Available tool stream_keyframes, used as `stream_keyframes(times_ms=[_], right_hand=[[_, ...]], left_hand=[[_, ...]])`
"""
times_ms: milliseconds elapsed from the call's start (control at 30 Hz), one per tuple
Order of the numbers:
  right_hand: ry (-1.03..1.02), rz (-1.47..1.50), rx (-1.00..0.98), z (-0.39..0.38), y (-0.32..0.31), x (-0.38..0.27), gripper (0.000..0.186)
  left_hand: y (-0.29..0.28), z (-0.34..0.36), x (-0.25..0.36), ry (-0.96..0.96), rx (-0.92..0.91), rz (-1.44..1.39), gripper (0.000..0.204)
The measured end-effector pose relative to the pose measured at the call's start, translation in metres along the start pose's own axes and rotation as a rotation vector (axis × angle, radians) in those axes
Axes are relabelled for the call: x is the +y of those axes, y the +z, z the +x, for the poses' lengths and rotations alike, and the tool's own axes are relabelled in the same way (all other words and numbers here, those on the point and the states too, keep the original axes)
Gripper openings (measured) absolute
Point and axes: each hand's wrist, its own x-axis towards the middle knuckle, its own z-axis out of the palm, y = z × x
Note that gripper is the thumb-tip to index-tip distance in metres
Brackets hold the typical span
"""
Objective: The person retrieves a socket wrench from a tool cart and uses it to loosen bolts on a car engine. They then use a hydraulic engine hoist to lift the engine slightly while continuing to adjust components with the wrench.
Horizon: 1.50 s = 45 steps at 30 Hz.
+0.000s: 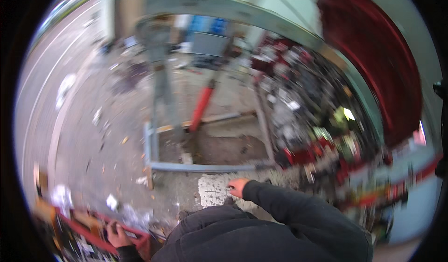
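My right hand point(237, 187) is in front of my body, above a pale, speckled floor patch point(211, 186); its fingers are curled, and whatever they may hold is too small to make out. My left hand point(116, 235) hangs low at the left beside a red-rimmed rack point(93, 230) of mixed items, its fingers blurred. Beyond my hands stands a metal stand with a flat base frame point(210, 167), a grey upright point(163, 89) and a slanting red cylinder point(201, 108).
A large dark red curved panel point(368, 61) stands at the right above piles of parts point(298, 94). Blue boxes point(210, 28) are at the back. A road point(49, 75) runs along the left, beside litter-strewn concrete point(107, 154). The picture is smeared by motion.
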Motion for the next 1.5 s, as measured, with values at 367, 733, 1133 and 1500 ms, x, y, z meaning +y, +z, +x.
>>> stream_keyframes(times_ms=[367,733,1133,1500], right_hand=[[0.561,0.28,-0.112,-0.208,0.126,0.071,0.057],[0.343,0.302,-0.212,-0.177,0.149,0.223,0.028],[0.439,0.552,-0.147,-0.09,0.159,0.357,0.02],[0.328,-0.201,-0.548,-0.114,0.099,0.286,0.041]], left_hand=[[0.196,0.042,0.125,0.244,-0.699,0.325,0.031],[0.165,-0.09,0.057,-0.282,-0.785,0.625,0.051],[0.131,-0.19,-0.015,-0.62,-0.297,0.55,0.046],[0.054,0.028,-0.305,-1.153,0.614,0.778,0.049]])
